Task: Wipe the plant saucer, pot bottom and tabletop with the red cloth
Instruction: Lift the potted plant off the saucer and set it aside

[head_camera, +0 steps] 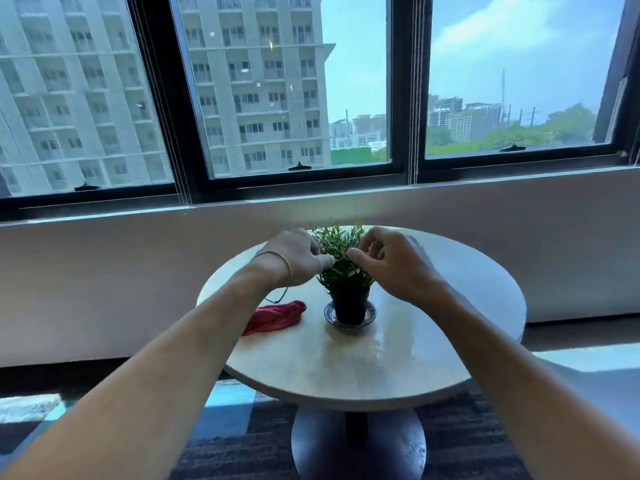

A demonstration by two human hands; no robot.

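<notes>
Bright daylight pours through the window point(346, 81) beyond the right hand point(391, 261); glare streaks the tabletop point(346, 368) beneath it; frame edges bow.

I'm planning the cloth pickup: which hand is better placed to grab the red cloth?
Left. The red cloth lies on the tabletop left of the pot, close to the left hand; the right hand would have to cross the plant.

One view only: a head-worn wide-angle camera, looking forward and down along both forearms. The left hand point(298, 258) and right hand point(391, 263) sit mid-frame at arm's reach, fingers meeting on the potted plant point(339, 240). Below the fingers lies the round table point(346, 368). Beyond and above them, the window point(294, 98) fills the upper half.
</notes>
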